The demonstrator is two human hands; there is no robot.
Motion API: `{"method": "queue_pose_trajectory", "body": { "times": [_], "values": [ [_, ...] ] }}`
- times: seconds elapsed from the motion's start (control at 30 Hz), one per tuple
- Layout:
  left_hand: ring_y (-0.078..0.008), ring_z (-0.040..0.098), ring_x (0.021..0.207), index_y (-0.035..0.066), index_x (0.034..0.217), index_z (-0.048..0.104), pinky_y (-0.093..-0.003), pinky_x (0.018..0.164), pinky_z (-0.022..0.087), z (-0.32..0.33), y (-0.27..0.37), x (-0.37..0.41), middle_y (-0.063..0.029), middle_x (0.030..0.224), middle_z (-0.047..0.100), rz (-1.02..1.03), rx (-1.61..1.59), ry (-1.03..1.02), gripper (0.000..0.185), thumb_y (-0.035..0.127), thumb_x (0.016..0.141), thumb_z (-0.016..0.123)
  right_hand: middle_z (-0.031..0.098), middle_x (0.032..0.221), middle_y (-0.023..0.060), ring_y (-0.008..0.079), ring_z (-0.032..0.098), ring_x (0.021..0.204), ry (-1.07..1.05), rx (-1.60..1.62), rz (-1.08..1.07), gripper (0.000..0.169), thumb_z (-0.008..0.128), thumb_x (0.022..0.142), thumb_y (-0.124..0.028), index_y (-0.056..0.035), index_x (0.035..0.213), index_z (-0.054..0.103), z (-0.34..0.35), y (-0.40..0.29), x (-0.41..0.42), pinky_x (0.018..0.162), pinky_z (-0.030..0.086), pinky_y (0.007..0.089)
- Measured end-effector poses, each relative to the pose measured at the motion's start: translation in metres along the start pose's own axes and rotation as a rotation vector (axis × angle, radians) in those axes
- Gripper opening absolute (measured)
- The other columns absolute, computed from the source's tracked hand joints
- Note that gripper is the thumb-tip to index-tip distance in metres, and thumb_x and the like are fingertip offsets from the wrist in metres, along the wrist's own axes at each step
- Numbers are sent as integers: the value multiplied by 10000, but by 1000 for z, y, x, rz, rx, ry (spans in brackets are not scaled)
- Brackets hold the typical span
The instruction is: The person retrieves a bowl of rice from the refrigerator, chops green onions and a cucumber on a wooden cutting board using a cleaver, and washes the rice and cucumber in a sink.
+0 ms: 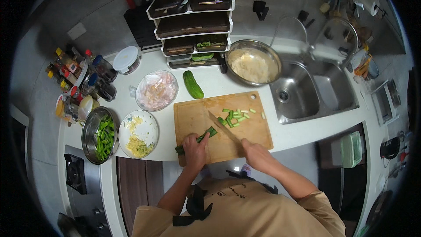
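My left hand presses a bunch of green onion leaves against the wooden cutting board, near its front left. In my right hand is the handle of a kitchen knife, whose blade slants up and left across the board. The blade lies between the held green onion and a scatter of cut green onion pieces. Those pieces, green and pale, rest at the upper right of the board. Just beyond the board's back edge lies a whole cucumber.
Left of the board are a plate of minced garlic, a steel bowl of cut green peppers and a plastic-covered dish. A metal bowl with pale contents stands behind, beside the double sink. A tiered rack backs the counter.
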State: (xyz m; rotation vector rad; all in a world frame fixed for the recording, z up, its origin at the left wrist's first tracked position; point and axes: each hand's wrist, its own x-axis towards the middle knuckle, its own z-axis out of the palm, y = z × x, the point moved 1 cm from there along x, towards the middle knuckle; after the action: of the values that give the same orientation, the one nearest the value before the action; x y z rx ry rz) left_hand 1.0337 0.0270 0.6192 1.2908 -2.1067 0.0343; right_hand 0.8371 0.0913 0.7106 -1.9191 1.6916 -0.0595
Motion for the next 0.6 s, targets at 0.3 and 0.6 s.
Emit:
{"method": "queue_pose_trajectory", "body": {
  "times": [0.3, 0.6],
  "values": [
    [-261, 492, 805, 98, 919, 648, -353, 689, 391, 13, -27, -14, -90, 844, 540, -72, -280, -78, 249, 78, 673, 613, 548, 702, 286, 450, 541, 714, -78, -10, 8, 245, 462, 702, 37, 53, 915, 343, 22, -22, -3, 609, 432, 480],
    [-233, 492, 821, 141, 958, 646, -339, 712, 405, -11, -19, -21, -63, 872, 531, -36, 2, -83, 310, 90, 652, 633, 559, 684, 274, 442, 551, 682, -24, 11, -34, 239, 461, 700, 33, 57, 910, 348, 4, -15, -6, 605, 442, 484]
  ]
}}
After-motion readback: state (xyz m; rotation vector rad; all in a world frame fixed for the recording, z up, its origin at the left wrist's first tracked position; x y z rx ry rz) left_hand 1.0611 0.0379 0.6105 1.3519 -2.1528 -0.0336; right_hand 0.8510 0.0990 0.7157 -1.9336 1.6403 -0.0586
